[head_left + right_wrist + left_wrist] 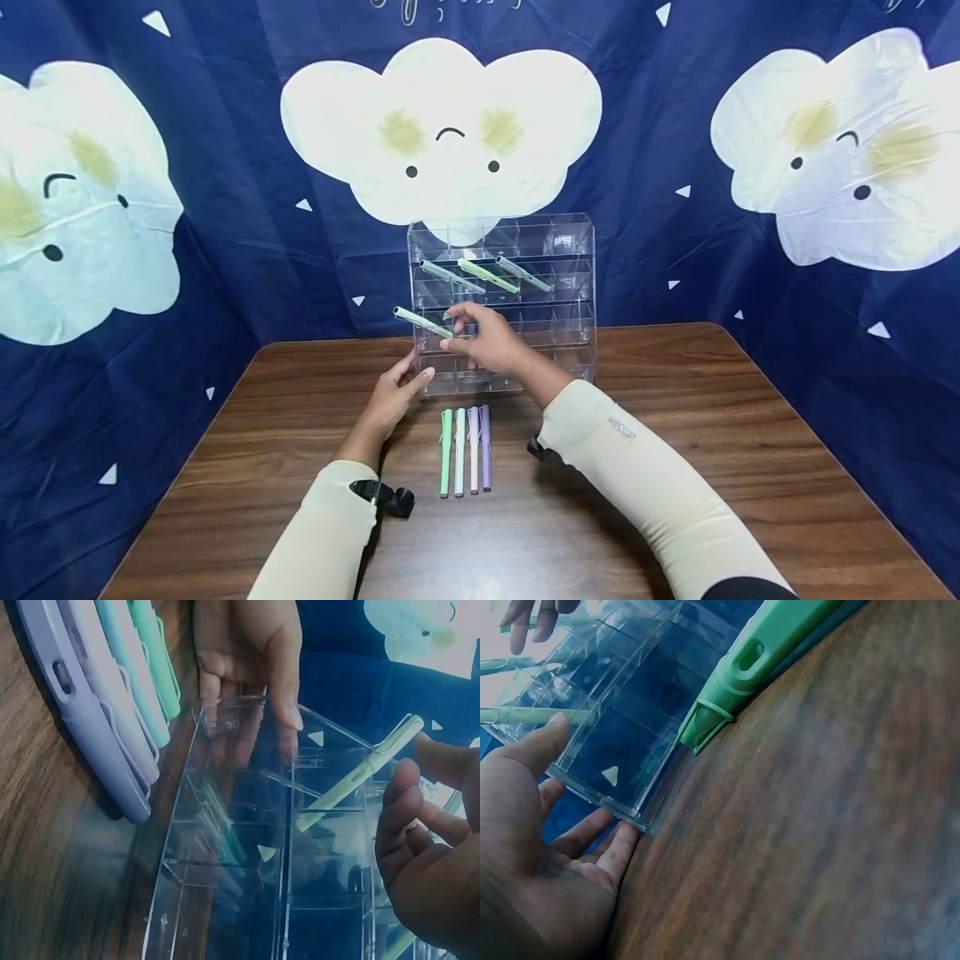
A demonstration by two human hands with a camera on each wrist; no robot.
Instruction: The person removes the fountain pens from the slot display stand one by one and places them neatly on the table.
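Note:
A clear acrylic rack [573, 312] with rows of compartments stands at the back of the table. My left hand [390, 404] grips its lower left side, thumb in front and fingers behind the clear wall. A pale green pen [360, 772] leans in the left part of a lower row, its capped end sticking out to the left. Close beside that pen is my right hand [491, 340], fingers loosely bent and apart, nothing between them. One row higher lie a grey-blue pen [452, 277], a yellow-green pen [487, 275] and another grey-blue pen [522, 273].
In front of the rack, a green pen [446, 452], a pale blue pen [460, 452], a pale pink pen [474, 450] and a purple pen [486, 448] lie side by side on the wooden table [285, 467]. A blue cloth [232, 167] with clouds hangs behind.

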